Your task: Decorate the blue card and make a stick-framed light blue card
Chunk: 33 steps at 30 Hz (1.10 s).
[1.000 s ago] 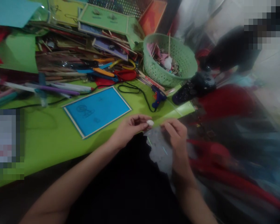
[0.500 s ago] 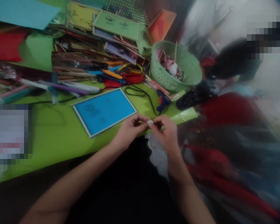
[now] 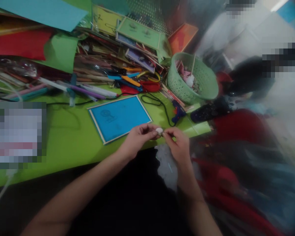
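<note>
Between the thumb and fingers of my left hand [image 3: 138, 137] is a small rounded white piece [image 3: 159, 131], too small to name more exactly. The fingertips of my right hand [image 3: 178, 142] are pinched together close at its right side; whatever they hold, if anything, is too tiny to make out. Both hands are just over the table's near edge. A blue panel [image 3: 122, 116] with pale strip edging and faint drawn figures lies flat beyond my left hand. Past my right hand rests a dark blue glue gun [image 3: 178, 113], its black cord looping to the left.
A green plastic basket [image 3: 178, 90] of scraps stands at the back right. Scissors [image 3: 151, 78], pens [image 3: 88, 90], wooden sticks and small framed pictures [image 3: 138, 31] are heaped along the back of the green table [image 3: 66, 141]. A blurred-out device [image 3: 19, 134] is at left.
The view has shifted, so the table's things appear farther right. My right fingertips have drawn back slightly, and more of the white piece shows in my left hand.
</note>
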Available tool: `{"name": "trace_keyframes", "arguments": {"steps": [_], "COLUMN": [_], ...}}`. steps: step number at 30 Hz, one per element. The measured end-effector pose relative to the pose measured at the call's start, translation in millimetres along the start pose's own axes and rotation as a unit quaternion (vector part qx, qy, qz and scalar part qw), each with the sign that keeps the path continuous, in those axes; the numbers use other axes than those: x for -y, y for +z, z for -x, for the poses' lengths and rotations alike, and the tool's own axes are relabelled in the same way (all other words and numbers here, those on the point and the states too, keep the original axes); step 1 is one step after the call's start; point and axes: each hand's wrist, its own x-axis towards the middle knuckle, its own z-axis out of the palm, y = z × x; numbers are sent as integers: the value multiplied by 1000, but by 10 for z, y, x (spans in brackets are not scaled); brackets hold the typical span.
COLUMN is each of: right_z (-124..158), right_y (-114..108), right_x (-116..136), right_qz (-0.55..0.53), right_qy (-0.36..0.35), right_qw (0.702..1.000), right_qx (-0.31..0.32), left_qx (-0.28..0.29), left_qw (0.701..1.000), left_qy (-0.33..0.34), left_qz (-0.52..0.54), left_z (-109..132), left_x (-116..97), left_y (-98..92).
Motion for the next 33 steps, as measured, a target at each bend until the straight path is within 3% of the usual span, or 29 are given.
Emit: {"name": "trace_keyframes", "arguments": {"steps": [6, 10, 15, 23, 33], "right_z": [-58, -128, -182, -184, -194], "right_y": [-79, -27, 108, 192, 237], "right_x": [91, 165, 222, 214, 174], "right_qz": [-3, -12, 57, 124, 63], "right_qy": [-2, -5, -20, -81, -67], "right_qw": [996, 997, 994, 987, 994], "right_qx": [86, 77, 94, 62, 62], "left_qx": [-18, -20, -16, -17, -28], "left_qw": [999, 999, 998, 999, 999], "left_qy": [-3, 26, 57, 52, 30], "left_qz": [39, 24, 1, 1, 7], "left_z": [52, 93, 110, 73, 66], "left_x": [-49, -66, -36, 21, 4], "left_y": [-49, -63, -67, -97, -120]}}
